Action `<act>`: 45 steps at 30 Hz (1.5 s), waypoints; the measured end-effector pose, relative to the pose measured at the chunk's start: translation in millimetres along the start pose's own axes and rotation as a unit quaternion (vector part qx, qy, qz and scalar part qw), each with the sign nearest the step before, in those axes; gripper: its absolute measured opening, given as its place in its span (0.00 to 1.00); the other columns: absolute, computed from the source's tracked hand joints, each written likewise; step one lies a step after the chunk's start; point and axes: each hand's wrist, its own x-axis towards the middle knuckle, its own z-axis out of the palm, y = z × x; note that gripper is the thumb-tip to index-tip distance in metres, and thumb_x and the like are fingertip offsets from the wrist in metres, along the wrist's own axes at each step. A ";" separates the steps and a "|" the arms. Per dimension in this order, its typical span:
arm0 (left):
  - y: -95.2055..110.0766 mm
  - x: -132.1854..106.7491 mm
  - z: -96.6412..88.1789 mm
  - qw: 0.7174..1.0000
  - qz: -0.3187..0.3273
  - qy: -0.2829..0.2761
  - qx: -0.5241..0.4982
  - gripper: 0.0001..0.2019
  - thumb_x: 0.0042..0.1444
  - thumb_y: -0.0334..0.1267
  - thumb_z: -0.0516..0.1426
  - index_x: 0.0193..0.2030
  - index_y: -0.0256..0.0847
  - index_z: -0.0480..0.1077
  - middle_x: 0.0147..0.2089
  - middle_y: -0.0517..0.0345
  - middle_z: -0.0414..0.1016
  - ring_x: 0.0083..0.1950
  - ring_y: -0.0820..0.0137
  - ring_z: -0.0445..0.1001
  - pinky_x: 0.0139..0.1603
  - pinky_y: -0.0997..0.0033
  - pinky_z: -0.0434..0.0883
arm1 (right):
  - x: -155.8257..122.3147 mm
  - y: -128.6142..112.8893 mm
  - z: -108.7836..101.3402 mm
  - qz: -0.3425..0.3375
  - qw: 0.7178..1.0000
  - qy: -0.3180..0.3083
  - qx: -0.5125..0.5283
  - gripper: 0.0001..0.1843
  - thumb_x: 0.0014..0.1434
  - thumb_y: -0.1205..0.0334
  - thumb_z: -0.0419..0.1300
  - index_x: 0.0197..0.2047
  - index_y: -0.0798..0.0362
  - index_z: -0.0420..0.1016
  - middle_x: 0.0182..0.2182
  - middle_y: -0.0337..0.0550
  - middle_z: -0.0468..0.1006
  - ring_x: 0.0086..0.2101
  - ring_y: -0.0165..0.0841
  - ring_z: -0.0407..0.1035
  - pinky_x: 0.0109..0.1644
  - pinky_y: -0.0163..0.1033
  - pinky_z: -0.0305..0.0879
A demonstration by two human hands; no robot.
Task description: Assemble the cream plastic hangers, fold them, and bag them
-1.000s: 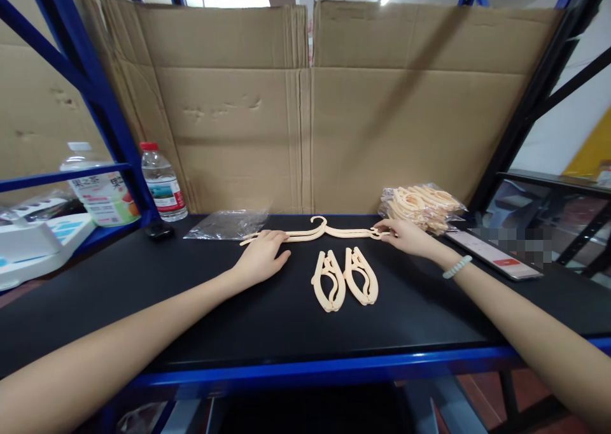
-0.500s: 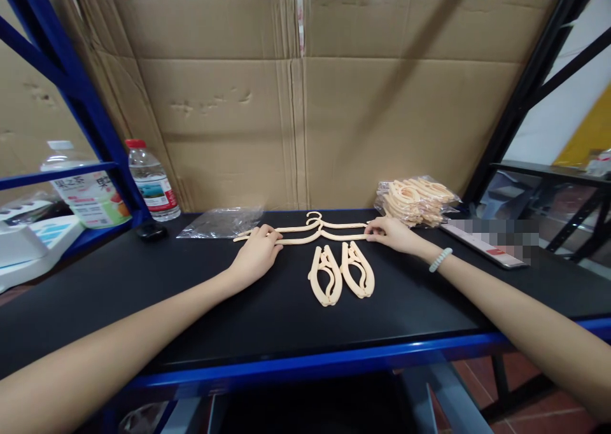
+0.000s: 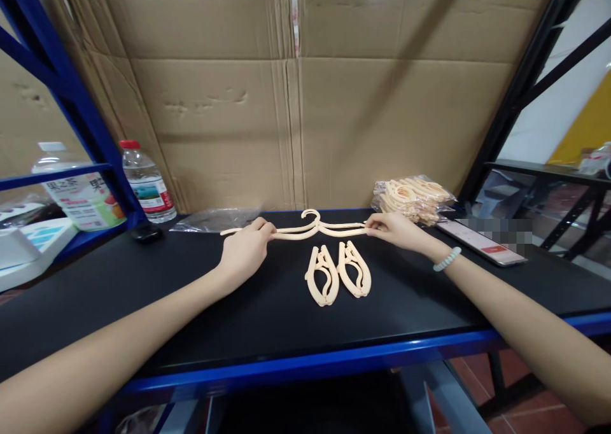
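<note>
An unfolded cream plastic hanger (image 3: 310, 228) lies stretched out across the black shelf top (image 3: 267, 319), and it looks like two hangers stacked. My left hand (image 3: 245, 251) is closed on its left arm. At the other end my right hand (image 3: 394, 229), with a bead bracelet on the wrist, pinches the hanger's right arm. Just in front of the hanger lie two folded cream hangers (image 3: 338, 272) side by side, untouched.
A clear bag of folded hangers (image 3: 413, 198) sits at the back right, beside a phone (image 3: 482, 243). An empty clear plastic bag (image 3: 214, 219) lies at the back left. Two bottles (image 3: 146, 182) and a small black object (image 3: 146, 231) stand left. Cardboard (image 3: 296, 103) walls the back.
Both hands have closed on the hanger's ends and lifted it slightly off the shelf; a second hanger now shows under it. The view has shifted a little left.
</note>
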 end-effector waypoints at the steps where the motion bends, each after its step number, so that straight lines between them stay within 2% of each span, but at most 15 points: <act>1: 0.8 -0.3 -2.2 1.000 -0.001 0.006 0.019 0.11 0.65 0.36 0.47 0.44 0.42 0.70 0.48 0.56 0.72 0.37 0.64 0.74 0.26 0.70 0.60 | -0.9 -2.0 -2.5 0.002 1.000 0.008 -0.004 0.09 0.60 0.59 0.56 0.38 0.55 0.74 0.31 0.44 0.78 0.30 0.34 0.70 0.34 0.37 0.62; 5: 2.8 -1.4 -6.1 0.997 0.013 0.029 0.067 0.11 0.65 0.32 0.47 0.46 0.44 0.69 0.48 0.59 0.73 0.34 0.64 0.75 0.24 0.71 0.57 | -3.5 -7.8 -10.7 0.000 0.999 0.023 -0.036 0.11 0.61 0.59 0.54 0.41 0.54 0.75 0.33 0.44 0.78 0.32 0.35 0.70 0.35 0.38 0.61; 9: 6.0 -3.8 -7.5 0.995 0.022 0.010 0.096 0.12 0.62 0.29 0.47 0.46 0.44 0.69 0.46 0.59 0.74 0.31 0.64 0.75 0.22 0.71 0.56 | -4.1 -6.9 -13.8 -0.004 0.999 0.016 -0.052 0.11 0.60 0.60 0.54 0.40 0.52 0.76 0.32 0.43 0.78 0.31 0.35 0.70 0.34 0.38 0.61; 14: 9.0 -7.0 -8.3 0.994 0.040 0.004 0.100 0.13 0.61 0.26 0.47 0.48 0.41 0.68 0.48 0.56 0.74 0.33 0.63 0.76 0.23 0.72 0.59 | -3.2 -3.1 -12.3 0.012 0.998 0.017 -0.066 0.10 0.59 0.60 0.54 0.38 0.51 0.76 0.30 0.42 0.77 0.31 0.35 0.70 0.33 0.38 0.59; 19: 3.7 -6.7 -4.4 0.996 0.062 0.059 0.037 0.12 0.62 0.26 0.47 0.47 0.41 0.67 0.56 0.53 0.70 0.40 0.63 0.76 0.26 0.72 0.66 | -3.0 -4.8 -12.7 0.017 0.995 0.044 -0.082 0.10 0.59 0.59 0.54 0.39 0.51 0.76 0.31 0.42 0.78 0.31 0.36 0.70 0.33 0.39 0.59; 25: -2.3 -4.9 1.7 0.981 0.107 0.138 -0.086 0.11 0.65 0.31 0.45 0.45 0.37 0.67 0.65 0.41 0.56 0.47 0.61 0.76 0.33 0.67 0.75 | -4.2 -13.6 -15.8 0.021 0.991 0.087 -0.100 0.10 0.59 0.60 0.53 0.38 0.51 0.75 0.29 0.43 0.77 0.28 0.35 0.68 0.30 0.38 0.58; 27: -1.8 -5.1 2.9 0.974 0.119 0.150 -0.119 0.12 0.65 0.32 0.45 0.46 0.39 0.68 0.65 0.42 0.57 0.49 0.60 0.75 0.37 0.64 0.76 | -4.6 -16.1 -15.9 0.020 0.989 0.101 -0.104 0.10 0.59 0.60 0.53 0.38 0.51 0.75 0.27 0.42 0.76 0.27 0.34 0.67 0.29 0.37 0.57; 30: 0.8 -4.7 5.2 0.961 0.127 0.171 -0.178 0.13 0.64 0.31 0.46 0.49 0.42 0.68 0.63 0.47 0.63 0.53 0.60 0.74 0.46 0.60 0.75 | -4.8 -18.8 -13.9 0.006 0.988 0.117 -0.097 0.11 0.60 0.59 0.53 0.37 0.51 0.75 0.27 0.41 0.76 0.27 0.34 0.67 0.29 0.37 0.58; 33: 3.6 -2.9 9.3 0.920 0.092 0.178 -0.338 0.11 0.61 0.31 0.50 0.48 0.41 0.69 0.57 0.48 0.71 0.53 0.62 0.74 0.53 0.59 0.72 | -4.8 -20.6 -9.0 -0.006 0.988 0.131 -0.087 0.11 0.61 0.58 0.51 0.38 0.51 0.74 0.28 0.42 0.76 0.27 0.33 0.68 0.30 0.37 0.59; 36: 4.4 -0.9 15.5 0.836 -0.017 0.125 -0.535 0.13 0.54 0.33 0.57 0.47 0.39 0.70 0.50 0.50 0.75 0.49 0.64 0.75 0.53 0.61 0.72 | -4.7 -21.2 -1.9 -0.026 0.987 0.139 -0.076 0.11 0.61 0.57 0.53 0.41 0.51 0.74 0.31 0.42 0.77 0.29 0.34 0.69 0.31 0.37 0.60; 38: 3.9 -0.4 19.9 0.790 -0.073 0.093 -0.601 0.15 0.50 0.33 0.60 0.46 0.38 0.70 0.49 0.50 0.75 0.50 0.64 0.75 0.54 0.61 0.70 | -4.8 -21.5 2.8 -0.035 0.988 0.132 -0.075 0.09 0.60 0.57 0.56 0.41 0.50 0.74 0.32 0.41 0.77 0.31 0.34 0.70 0.32 0.37 0.62; 41: 4.0 -1.4 23.9 0.764 -0.108 0.078 -0.632 0.17 0.47 0.36 0.63 0.45 0.36 0.70 0.48 0.48 0.76 0.49 0.63 0.75 0.52 0.62 0.71 | -5.7 -22.9 7.5 -0.033 0.989 0.110 -0.091 0.07 0.59 0.59 0.57 0.39 0.50 0.74 0.33 0.40 0.77 0.32 0.34 0.71 0.33 0.37 0.62; 45: 7.4 -4.2 21.8 0.730 -0.135 0.043 -0.669 0.20 0.48 0.39 0.64 0.47 0.35 0.70 0.44 0.47 0.78 0.40 0.66 0.78 0.44 0.64 0.75 | -7.2 -26.1 7.9 -0.035 0.988 0.093 -0.120 0.08 0.60 0.60 0.56 0.41 0.50 0.74 0.34 0.41 0.77 0.32 0.34 0.70 0.34 0.38 0.62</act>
